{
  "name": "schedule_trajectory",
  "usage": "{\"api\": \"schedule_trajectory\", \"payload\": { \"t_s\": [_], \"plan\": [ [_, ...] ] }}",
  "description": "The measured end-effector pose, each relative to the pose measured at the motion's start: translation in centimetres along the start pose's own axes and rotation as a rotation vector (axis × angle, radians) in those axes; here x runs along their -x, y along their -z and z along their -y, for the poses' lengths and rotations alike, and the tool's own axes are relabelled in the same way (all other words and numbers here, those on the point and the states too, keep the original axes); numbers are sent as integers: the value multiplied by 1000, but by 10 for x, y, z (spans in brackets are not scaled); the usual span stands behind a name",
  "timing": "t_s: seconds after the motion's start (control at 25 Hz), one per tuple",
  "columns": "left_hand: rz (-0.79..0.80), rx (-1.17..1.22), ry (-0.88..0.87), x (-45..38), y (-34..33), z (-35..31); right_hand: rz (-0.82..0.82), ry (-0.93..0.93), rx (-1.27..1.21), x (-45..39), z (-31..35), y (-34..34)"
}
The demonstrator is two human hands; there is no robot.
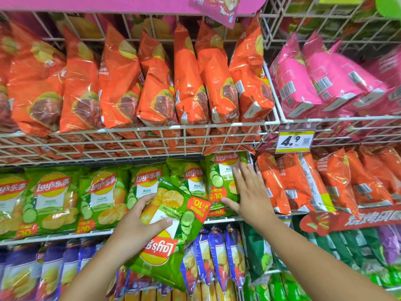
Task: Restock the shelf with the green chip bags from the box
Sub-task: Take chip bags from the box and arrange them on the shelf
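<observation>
Green bag (171, 231) upside-down (seemingly tilted), left hand (138, 227).

Green chip bags (52, 198): six on the shelf, one held. Hands: two. Price tags (294, 141): one.

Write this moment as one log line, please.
left hand: holds upside-down green chip bag | right hand: open, flat on shelved green bag | box: unseen

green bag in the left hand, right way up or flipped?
Flipped. The green chip bag in the left hand shows its logo upside down near its lower end, while the shelved green bags read upright.
</observation>
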State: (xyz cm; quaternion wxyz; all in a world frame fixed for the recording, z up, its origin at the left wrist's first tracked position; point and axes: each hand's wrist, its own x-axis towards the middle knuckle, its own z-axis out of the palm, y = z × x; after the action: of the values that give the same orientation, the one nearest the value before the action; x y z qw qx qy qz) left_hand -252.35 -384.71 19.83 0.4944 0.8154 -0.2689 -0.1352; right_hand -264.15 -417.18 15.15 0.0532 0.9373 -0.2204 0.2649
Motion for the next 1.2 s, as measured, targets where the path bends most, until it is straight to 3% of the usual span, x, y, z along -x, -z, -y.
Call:
{"api": "schedule_trajectory", "payload": {
  "t_s": [0.16, 0.32, 0.44, 0.68, 0.84, 1.0, 1.12, 1.2],
  "plan": [
    [42, -75, -34, -3, 10, -14, -23, 30, -186, 6, 17, 32],
    [153, -197, -61, -9, 22, -24, 149, 119, -514, 4, 65, 78],
    [270, -422, -153, -10, 29, -41, 255, 254, -630, -5, 96, 103],
    [331, -822, -359, -12, 31, -71, 639, 319, -413, -35, 123, 117],
    [193, -817, -459, -6, 38, -70, 683, 187, -544, -30, 118, 112],
    [-141, -521, -601, -2, 44, -39, 506, -110, -1090, -1, 104, 89],
    [-409, -336, -544, -2, 39, -17, 339, -400, -1333, 23, 107, 78],
    [-436, -258, -464, -4, 27, -11, 278, -561, -1453, 36, 121, 70]
  ]
}}
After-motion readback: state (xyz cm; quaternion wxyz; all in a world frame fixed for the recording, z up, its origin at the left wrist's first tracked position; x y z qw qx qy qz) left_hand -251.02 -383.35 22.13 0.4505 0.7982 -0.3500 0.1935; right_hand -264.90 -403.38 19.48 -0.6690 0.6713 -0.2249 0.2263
